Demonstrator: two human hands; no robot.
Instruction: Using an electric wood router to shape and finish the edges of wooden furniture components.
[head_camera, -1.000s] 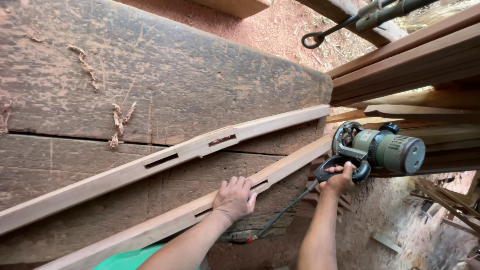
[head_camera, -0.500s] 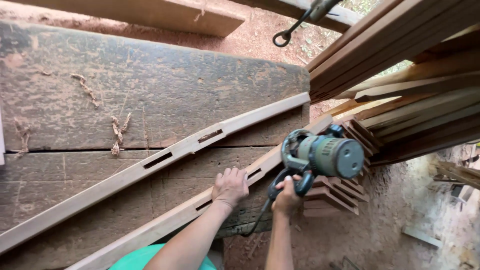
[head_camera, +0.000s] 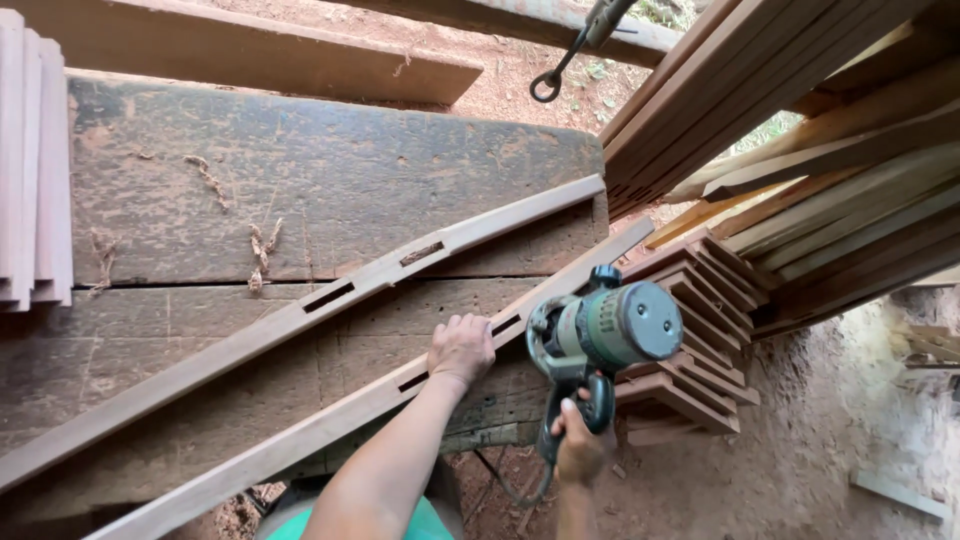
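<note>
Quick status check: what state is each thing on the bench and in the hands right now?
Near rail: flat on bench, pressed by left hand.
Far rail: flat, untouched, slots up.
Power tool: lifted off the wood, held by right hand.
Slat stack: stacked at bench edge.

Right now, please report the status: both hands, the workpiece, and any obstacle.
Left hand pressing down on near slotted wooden rail. Right hand gripping green power tool, off the wood. Second slotted rail lies beside, apart.

The left hand (head_camera: 461, 349) lies palm-down with arm outstretched, while the right hand (head_camera: 580, 446) is clenched, forearm raised.
</note>
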